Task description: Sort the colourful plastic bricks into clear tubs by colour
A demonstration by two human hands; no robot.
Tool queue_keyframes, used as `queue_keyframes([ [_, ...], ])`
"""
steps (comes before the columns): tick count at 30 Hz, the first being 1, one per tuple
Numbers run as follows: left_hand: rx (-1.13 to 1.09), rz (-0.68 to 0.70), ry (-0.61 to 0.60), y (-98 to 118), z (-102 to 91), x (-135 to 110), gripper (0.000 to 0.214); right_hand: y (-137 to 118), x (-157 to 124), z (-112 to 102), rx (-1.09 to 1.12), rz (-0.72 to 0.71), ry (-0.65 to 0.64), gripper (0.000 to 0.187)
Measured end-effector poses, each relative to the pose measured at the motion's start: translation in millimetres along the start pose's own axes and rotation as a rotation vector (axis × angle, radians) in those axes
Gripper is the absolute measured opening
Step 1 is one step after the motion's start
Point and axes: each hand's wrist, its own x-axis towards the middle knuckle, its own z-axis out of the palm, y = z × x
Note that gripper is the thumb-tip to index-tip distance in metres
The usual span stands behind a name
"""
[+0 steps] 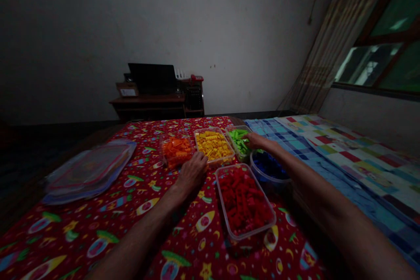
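My left hand [193, 169] rests low over the cloth, fingers curled, by the near left corner of the clear container [219, 164] of yellow building bricks [214, 143]. A small orange patch shows by its fingers, but I cannot make out what they hold. Left of it is a clear container of orange bricks [177, 148]. My right hand [257, 141] reaches over the right rim of the container of green bricks [236, 138], its fingertips pinched on a green brick. Under my right forearm is a round tub [271, 178] of dark blue bricks. Red bricks [241, 199] fill a rectangular container nearest me.
Several clear lids [90, 168] lie stacked at the left on the red patterned cloth [183, 245]. Blue checked bedding [272, 131] and a patchwork cover [348, 148] spread to the right. A desk [147, 99] with a dark monitor [153, 78] stands against the far wall.
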Motion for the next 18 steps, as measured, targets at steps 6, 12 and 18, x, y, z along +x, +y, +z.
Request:
queue_keyframes([
  [6,-0.471,0.28,0.172,18,-19.5,-44,0.023,-11,-103,-31,0.021,0.003,0.169,0.037],
  [12,-0.459,0.436,0.102,56,-23.8,-92,0.012,-28,-191,9,-0.033,-0.018,0.14,0.02],
  [18,-0.278,0.519,0.101,75,-18.3,-97,0.02,-41,-209,19,0.07,0.038,0.141,0.025],
])
